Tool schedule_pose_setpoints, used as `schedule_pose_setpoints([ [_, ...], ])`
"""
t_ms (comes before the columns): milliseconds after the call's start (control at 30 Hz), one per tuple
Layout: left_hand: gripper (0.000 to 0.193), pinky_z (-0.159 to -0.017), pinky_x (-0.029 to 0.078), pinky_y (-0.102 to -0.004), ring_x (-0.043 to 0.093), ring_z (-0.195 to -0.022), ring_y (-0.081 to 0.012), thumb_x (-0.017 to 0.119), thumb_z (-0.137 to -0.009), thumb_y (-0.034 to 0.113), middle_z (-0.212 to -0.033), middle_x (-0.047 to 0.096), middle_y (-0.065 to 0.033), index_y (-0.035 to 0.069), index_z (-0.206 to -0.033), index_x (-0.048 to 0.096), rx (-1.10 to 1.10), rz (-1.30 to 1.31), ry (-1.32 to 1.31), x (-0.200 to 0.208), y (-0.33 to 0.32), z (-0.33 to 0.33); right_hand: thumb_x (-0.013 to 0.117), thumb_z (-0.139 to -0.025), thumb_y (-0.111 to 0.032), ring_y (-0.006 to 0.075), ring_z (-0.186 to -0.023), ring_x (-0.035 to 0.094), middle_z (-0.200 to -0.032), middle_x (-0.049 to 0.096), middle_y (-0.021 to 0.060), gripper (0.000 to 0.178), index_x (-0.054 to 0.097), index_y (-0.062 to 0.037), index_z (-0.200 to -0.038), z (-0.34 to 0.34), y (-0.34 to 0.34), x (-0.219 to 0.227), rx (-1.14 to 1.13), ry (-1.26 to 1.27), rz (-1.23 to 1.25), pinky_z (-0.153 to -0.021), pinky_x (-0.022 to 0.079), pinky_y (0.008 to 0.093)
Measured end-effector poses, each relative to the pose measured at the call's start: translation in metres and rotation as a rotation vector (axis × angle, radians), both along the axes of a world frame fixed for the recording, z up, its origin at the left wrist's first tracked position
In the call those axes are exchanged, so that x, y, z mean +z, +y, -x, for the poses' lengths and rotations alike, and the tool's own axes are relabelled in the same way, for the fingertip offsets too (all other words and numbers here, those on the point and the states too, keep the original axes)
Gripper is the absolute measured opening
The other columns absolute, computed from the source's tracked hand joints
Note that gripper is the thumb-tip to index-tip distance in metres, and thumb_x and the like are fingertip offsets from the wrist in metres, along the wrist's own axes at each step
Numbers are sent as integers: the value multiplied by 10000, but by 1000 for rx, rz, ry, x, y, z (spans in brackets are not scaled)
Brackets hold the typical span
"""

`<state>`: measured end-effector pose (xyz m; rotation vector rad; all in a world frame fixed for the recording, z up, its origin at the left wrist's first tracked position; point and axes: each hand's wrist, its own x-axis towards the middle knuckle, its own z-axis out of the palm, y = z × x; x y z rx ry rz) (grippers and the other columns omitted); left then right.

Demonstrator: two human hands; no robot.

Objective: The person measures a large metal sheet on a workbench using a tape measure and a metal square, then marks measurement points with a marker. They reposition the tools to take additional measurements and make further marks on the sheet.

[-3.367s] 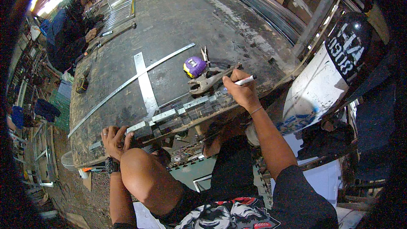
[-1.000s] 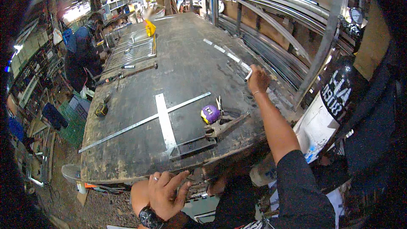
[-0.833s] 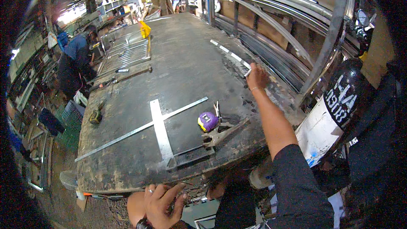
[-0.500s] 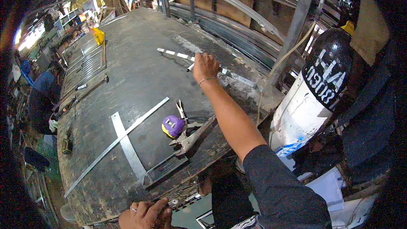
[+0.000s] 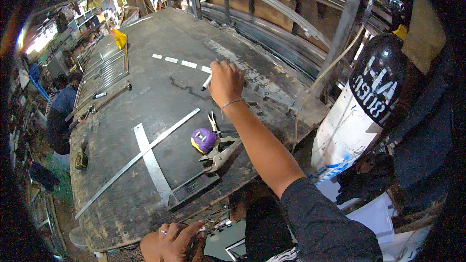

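My right hand (image 5: 226,83) is closed over the far middle of the dark worktable (image 5: 121,92). It grips a white marker (image 5: 207,82) with a dark end, together with a long thin strip (image 5: 188,64) patterned in white blocks, whose far end points left above the tabletop. At the table's near edge my left hand (image 5: 177,242) is closed, fingers bent; a small pale thing shows at its fingertips, too small to name. Between the hands lie a purple and yellow tape measure (image 5: 204,139), locking pliers (image 5: 221,157) and another plier-like tool (image 5: 212,121).
A steel ruler (image 5: 145,153) crosses a wider flat metal bar (image 5: 149,160), beside a dark metal frame (image 5: 194,189). Metal grating (image 5: 107,68) lies far left. A tall gas cylinder (image 5: 347,126) stands right. Another person (image 5: 60,111) is beyond the left edge.
My right hand has moved left and slightly nearer, carrying the strip and marker with it. My left hand stays by the near edge. The whole view has shifted a little.
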<state>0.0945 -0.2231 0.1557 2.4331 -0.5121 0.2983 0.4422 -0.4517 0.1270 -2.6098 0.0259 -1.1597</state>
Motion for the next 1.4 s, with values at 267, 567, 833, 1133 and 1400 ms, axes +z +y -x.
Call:
schedule_pose_setpoints([
  [267, 204, -748, 429, -449, 552, -838, -354, 732, -915, 126, -895, 593, -152, 49, -1104, 732, 14, 40, 14, -5, 6, 13, 798, -757, -178, 398, -923, 721, -949, 729, 188, 186, 693, -79, -875, 42, -4, 21, 100, 291, -38, -780, 581, 510],
  [567, 203, -741, 439, -456, 576, -856, -362, 730, -921, 150, -887, 595, -148, 51, -1098, 735, 51, 28, 23, -1, 8, 21, 780, -784, -177, 396, -936, 699, -976, 703, 167, 247, 677, -89, -991, 34, -18, -4, 71, 46, -139, -776, 563, 511],
  [833, 224, -665, 443, -453, 581, -812, -360, 744, -912, 161, -873, 587, -134, 82, -1121, 733, 43, -67, -13, 3, 12, 15, 771, -847, -159, 356, -996, 666, -1024, 691, 116, 227, 706, -143, -1064, -60, -66, -39, 8, -83, -113, -816, 541, 482],
  [1133, 241, -733, 411, -461, 520, -842, -368, 744, -888, 131, -888, 556, -152, 45, -1111, 709, 31, 52, 57, -9, 19, 8, 797, -759, -100, 332, -1112, 645, -1125, 711, 90, 336, 743, -210, -1073, -66, -177, -111, -245, 41, -118, -915, 530, 456],
  [1400, 262, -737, 427, -437, 548, -821, -327, 751, -853, 163, -844, 608, -114, 101, -1107, 759, 100, -110, 127, -11, 6, 7, 791, -879, -249, 393, -955, 674, -1042, 721, 144, 287, 700, -172, -1140, -14, -196, -106, -215, 184, -131, -852, 530, 492],
])
